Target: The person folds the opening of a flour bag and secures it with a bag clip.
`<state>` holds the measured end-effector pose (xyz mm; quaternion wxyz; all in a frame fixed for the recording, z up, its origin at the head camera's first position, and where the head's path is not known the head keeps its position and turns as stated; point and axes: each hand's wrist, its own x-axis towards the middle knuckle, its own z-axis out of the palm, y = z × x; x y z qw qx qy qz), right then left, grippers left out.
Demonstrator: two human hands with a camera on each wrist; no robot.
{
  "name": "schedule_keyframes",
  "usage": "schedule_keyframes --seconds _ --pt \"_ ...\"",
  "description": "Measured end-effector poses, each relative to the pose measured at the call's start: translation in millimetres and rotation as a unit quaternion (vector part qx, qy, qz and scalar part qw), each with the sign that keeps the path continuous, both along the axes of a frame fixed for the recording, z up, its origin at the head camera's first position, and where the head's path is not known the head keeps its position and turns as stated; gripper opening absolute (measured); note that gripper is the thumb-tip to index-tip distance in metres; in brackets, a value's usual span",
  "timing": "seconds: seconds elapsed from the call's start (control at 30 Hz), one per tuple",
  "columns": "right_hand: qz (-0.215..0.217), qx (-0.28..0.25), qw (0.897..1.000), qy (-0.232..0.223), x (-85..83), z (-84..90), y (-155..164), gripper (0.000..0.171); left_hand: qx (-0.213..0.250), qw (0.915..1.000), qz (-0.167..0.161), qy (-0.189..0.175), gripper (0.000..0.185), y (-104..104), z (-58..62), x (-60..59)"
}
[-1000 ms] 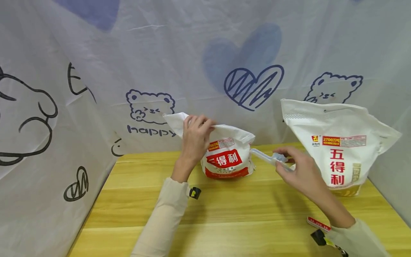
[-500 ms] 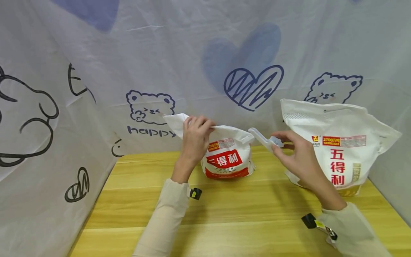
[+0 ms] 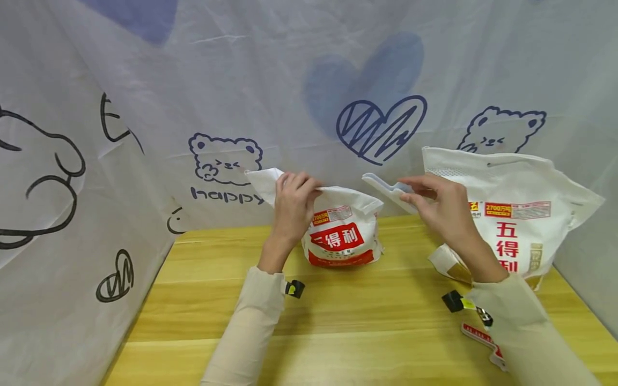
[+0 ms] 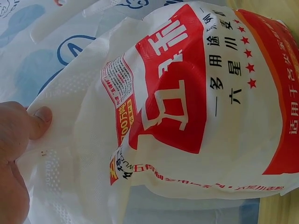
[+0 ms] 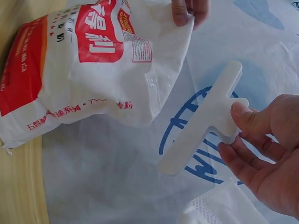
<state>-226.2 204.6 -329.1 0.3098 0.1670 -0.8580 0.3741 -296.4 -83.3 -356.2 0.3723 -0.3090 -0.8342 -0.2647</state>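
Note:
My left hand (image 3: 293, 203) pinches the top edge of a small white-and-red flour bag (image 3: 340, 238), which stands upright on the table. In the left wrist view the thumb (image 4: 42, 119) presses on the bag's pale upper part, above the printed red panel. My right hand (image 3: 446, 209) holds a white bag clip (image 5: 201, 126) by its tab, between thumb and fingers. The clip's long bar points toward the flour bag's upper right corner, with a gap between them in the right wrist view.
A larger white flour bag (image 3: 512, 214) stands at the right, behind my right forearm. A red-and-white clip-shaped piece (image 3: 478, 335) lies on the wooden table (image 3: 338, 321) near the right sleeve. A printed cloth (image 3: 289, 80) hangs close behind the bags.
My right hand has lifted the bag clip up and slightly left, from beside the small flour bag to the height of its top edge. My left hand keeps its hold there.

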Motion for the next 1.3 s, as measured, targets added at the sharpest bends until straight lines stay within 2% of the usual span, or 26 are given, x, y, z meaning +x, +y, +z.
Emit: schedule_keyframes --seconds 0.3,0.47,0.73,0.97,1.3 --pt "0.016 -0.002 0.999 0.036 -21.6 4.8 -6.5 0.019 0.026 0.9992 -0.018 0.025 0.006 0.6 -0.8 -2.3" --pt "0.031 -0.012 0.999 0.040 -31.2 5.3 -11.6 0.016 0.034 0.9988 -0.022 0.029 0.006 0.5 -1.4 -3.1" --pt "0.042 -0.028 0.998 0.022 -39.8 3.3 -21.4 0.013 0.041 0.9985 -0.032 0.014 0.008 0.4 -2.2 -3.0" --pt "0.058 -0.044 0.997 -0.010 -43.7 1.6 -30.7 0.015 0.039 0.9983 -0.040 0.019 0.010 0.5 -4.8 -3.1" --pt "0.073 -0.034 0.997 0.003 -50.2 -3.9 -44.3 0.014 0.044 0.9983 -0.034 0.016 0.009 -0.9 -4.1 -1.7"
